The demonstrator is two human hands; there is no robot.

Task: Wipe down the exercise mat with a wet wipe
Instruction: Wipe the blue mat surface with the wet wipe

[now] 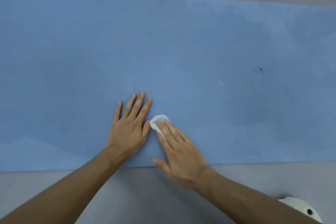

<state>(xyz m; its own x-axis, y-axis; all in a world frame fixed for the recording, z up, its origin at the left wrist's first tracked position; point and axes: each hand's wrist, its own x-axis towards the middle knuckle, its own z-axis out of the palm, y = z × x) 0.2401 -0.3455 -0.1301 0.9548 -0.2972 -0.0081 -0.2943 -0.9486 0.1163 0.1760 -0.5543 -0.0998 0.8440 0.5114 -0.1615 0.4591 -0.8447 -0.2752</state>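
- In the lower right corner of the frame, a pale object (301, 207) with a dark hole lies on the grey floor (145, 196); what it is cannot be told.
- Your right hand (179, 152), slightly blurred, is low in the centre, its fingers stretched out and pressing a white wipe (157, 121) onto the mat.
- Your left hand (130, 125) lies flat just beside it, fingers straight and spread, thumb right by the wipe.
- The blue mat (181, 51) spans the frame's width, with a dark speck (261, 69) at middle right.
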